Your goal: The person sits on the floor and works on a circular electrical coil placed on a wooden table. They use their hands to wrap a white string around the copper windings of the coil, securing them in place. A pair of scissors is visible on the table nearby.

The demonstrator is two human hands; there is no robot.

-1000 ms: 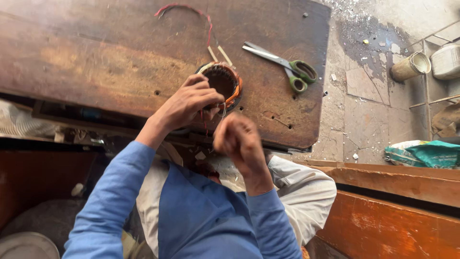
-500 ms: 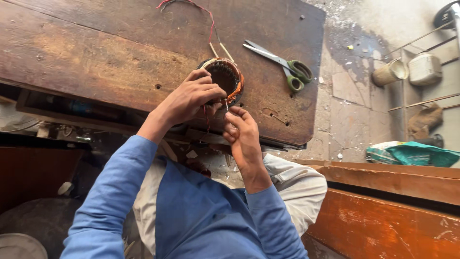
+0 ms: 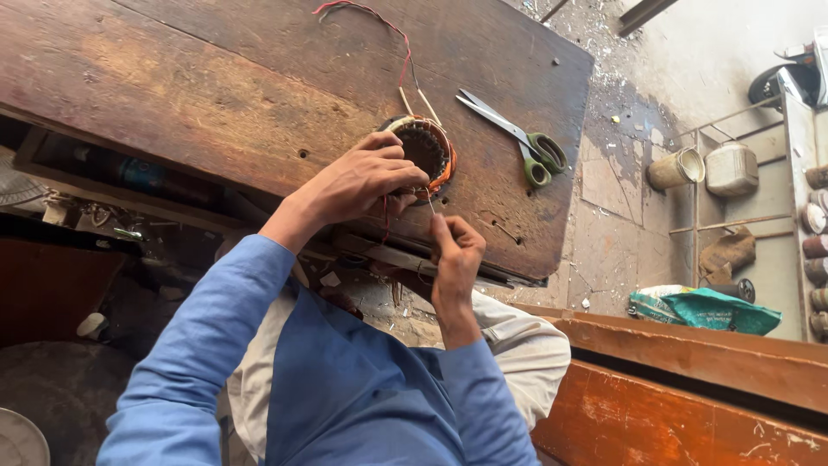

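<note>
Head view: your left hand (image 3: pixel 358 183) clamped over the stator (image 3: pixel 423 151) at the table's (image 3: pixel 172 86) near edge, your right hand (image 3: pixel 454 255) just nearer, fingertips pinched shut on a thin wire (image 3: pixel 429 200), scissors (image 3: pixel 517 138) to the right, red lead (image 3: pixel 379 22) trailing far.

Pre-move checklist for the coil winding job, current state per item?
1. Left hand steadies the round wound coil: ok.
2. Right hand pinches a thin wire: ok.
3. Coil rests on the wooden bench: ok.
4. Scissors lie apart from both hands: ok.
5. Red lead lies clear of the fingers: ok.
6. Wire tension: cannot tell.
</note>
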